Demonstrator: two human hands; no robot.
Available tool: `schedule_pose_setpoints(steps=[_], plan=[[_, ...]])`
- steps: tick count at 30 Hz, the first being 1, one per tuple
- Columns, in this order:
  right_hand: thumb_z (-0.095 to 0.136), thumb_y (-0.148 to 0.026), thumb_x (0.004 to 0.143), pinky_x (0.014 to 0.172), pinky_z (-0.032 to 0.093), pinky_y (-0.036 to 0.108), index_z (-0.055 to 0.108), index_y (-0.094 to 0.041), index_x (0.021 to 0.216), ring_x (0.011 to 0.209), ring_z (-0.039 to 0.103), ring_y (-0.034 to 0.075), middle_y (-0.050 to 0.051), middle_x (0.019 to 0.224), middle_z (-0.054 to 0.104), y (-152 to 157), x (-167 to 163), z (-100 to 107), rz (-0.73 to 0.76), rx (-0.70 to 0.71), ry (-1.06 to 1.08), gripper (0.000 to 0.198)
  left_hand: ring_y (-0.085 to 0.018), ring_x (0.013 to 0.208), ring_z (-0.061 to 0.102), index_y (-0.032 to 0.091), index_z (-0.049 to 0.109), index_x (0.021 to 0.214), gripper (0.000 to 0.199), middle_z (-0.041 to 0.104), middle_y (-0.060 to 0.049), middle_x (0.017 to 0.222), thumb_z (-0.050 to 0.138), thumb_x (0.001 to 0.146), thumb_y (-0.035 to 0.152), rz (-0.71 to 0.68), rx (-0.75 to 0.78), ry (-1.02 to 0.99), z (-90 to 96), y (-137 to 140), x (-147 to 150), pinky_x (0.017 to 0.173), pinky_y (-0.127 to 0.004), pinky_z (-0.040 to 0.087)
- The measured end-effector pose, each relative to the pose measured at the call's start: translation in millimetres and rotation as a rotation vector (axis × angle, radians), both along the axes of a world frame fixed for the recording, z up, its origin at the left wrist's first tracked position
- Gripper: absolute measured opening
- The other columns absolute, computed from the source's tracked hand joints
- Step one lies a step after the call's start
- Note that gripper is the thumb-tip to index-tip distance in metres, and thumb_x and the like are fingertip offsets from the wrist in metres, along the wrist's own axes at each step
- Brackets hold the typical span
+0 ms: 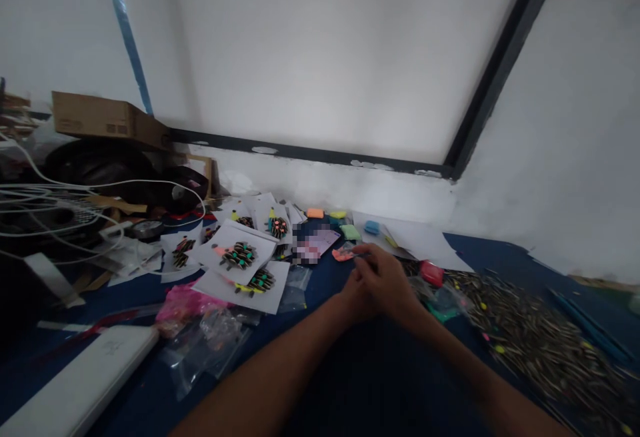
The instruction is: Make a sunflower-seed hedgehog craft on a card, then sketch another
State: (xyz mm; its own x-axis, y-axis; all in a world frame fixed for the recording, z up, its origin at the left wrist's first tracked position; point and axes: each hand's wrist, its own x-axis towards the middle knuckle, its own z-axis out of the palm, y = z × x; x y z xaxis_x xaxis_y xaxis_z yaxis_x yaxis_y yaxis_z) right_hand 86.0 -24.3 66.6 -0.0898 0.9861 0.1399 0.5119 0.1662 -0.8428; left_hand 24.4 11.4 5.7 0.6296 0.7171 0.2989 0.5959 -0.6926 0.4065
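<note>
My left hand (354,298) and my right hand (384,276) are together over the blue-covered table. The right hand's fingers are pinched together. Curled fingers of my left hand are partly covered by the right hand, and what either holds is too small to make out. Just past the fingertips is a salmon-coloured lump of modelling clay (342,252) in clear wrapping. To the left, white cards (257,240) carry animal-like figures of coloured clay set with dark striped seeds. A large pile of striped seeds (530,337) spreads on the right.
Clay blocks in orange (315,212), green (351,232), blue (371,226) and red (431,273) lie about. Clear plastic bags (205,350) and a white slab-like device (85,377) are at left. Tangled white cables (55,204) and a cardboard box (95,115) stand behind.
</note>
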Motion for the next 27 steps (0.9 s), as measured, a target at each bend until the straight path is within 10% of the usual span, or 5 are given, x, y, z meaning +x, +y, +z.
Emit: schedule_pose_setpoints(steps=[12,16,27], plan=[[0.043,-0.034,0.079,0.059,0.034,0.032,0.067,-0.02,0.082,0.068,0.06,0.025,0.01,0.074,0.069,-20.8,153.2,1.7,-0.527,0.181,-0.661,0.028,-0.019,0.108,0.055,0.018,0.062,0.107,0.025,0.057,-0.007,0.119,0.041,0.095,0.026,-0.003,0.16,0.05,5.5,-4.9,-1.5,0.094,-0.032,0.044],[0.043,-0.033,0.083,0.055,0.031,0.031,0.068,-0.019,0.077,0.066,0.06,0.025,0.011,0.072,0.069,-19.2,167.9,-2.8,-0.53,0.142,-0.785,0.029,-0.024,0.12,0.048,0.028,0.044,0.135,0.042,0.043,-0.008,0.141,0.045,0.094,0.031,-0.118,0.205,0.111,1.4,-8.6,4.6,0.1,-0.04,0.039],[0.051,-0.029,0.082,0.058,0.035,0.026,0.066,-0.019,0.065,0.067,0.061,0.018,0.006,0.068,0.067,-16.9,160.8,-12.5,-0.361,0.065,-0.846,0.024,-0.022,0.1,0.054,0.027,0.056,0.124,0.034,0.059,-0.007,0.109,0.047,0.092,0.03,-0.029,0.196,0.125,1.1,-3.8,1.2,0.089,-0.035,0.043]])
